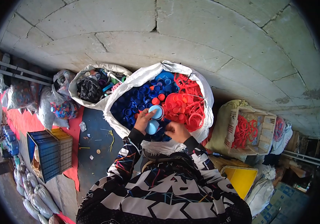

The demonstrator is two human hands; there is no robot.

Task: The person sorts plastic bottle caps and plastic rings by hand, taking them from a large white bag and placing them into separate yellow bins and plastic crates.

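Note:
My left hand (143,120) is closed on two light blue lids, an upper lid (155,111) and a lower lid (152,127), held above an open white woven sack (112,116). To its right, my right hand (178,131) hovers over the near side of the sack with curled fingers. Whether anything small is pinched in it is hidden. Dark blue caps (133,100) fill the left part of the sack. Red caps and red plastic rings (186,89) fill the right part, and a few red caps lie among the blue ones.
A second sack (78,72) of mixed plastic with a black bag stands left. Right is a pale crate (255,149) holding red plastic pieces, near a yellow container (241,179). A dark crate (61,158) stands lower left. A block wall (189,37) rises behind the sacks.

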